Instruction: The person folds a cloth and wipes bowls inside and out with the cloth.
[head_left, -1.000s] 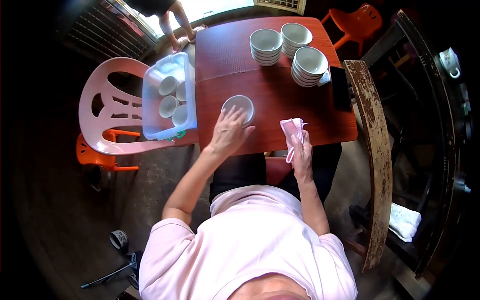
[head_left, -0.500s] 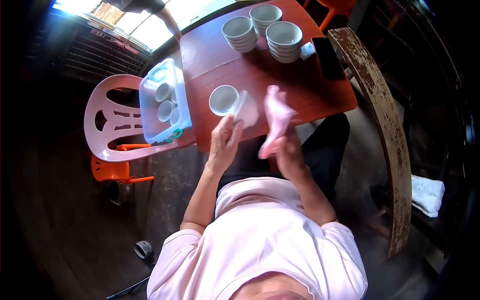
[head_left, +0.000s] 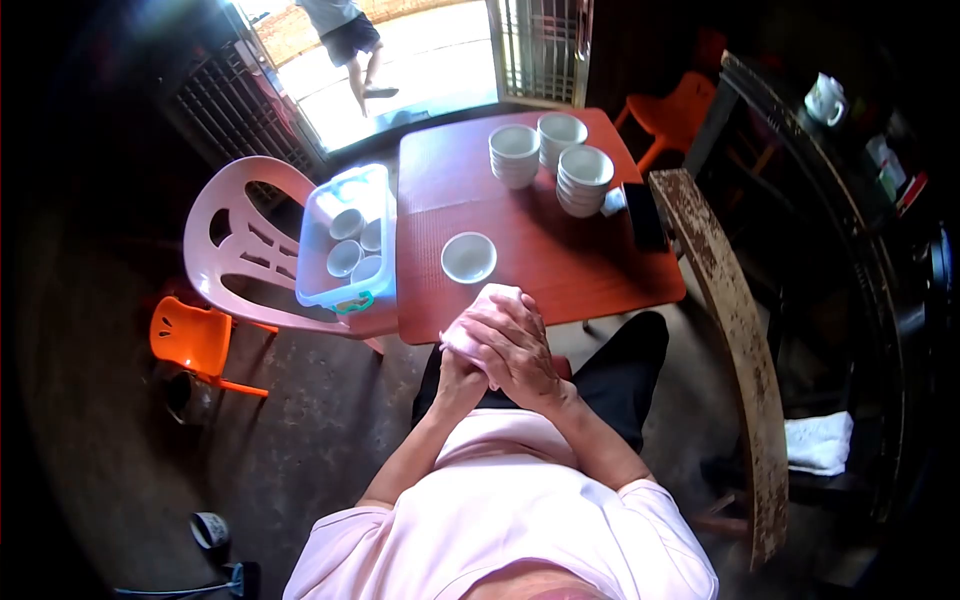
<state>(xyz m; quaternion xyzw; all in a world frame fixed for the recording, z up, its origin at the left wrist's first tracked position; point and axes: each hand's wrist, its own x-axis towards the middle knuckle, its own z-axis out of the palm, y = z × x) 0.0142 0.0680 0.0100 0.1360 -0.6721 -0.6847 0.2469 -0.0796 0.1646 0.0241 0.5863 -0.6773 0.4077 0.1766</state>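
My two hands are together just off the near edge of the red-brown table (head_left: 520,230). My right hand (head_left: 515,350) is closed over a pink cloth (head_left: 468,338), its fingers pressing from above. Beneath it my left hand (head_left: 462,382) is closed from below, around the bowl it held a moment ago. Cloth and fingers cover that bowl, so its shape cannot be made out. Just beyond my hands, one white bowl (head_left: 469,258) stands upright on the table. Farther back are three stacks of white bowls (head_left: 514,155).
A clear plastic bin (head_left: 312,240) with several bowls sits on a pink chair (head_left: 205,225) to the left. A dark phone-like object (head_left: 644,215) lies at the table's right edge, near a worn wooden bench (head_left: 725,290). A person (head_left: 350,40) is outside the doorway.
My hands came together; the pink cloth moved from the right onto what my left hand holds. The view tilted up, showing more of the doorway. The person there moved farther from the table.
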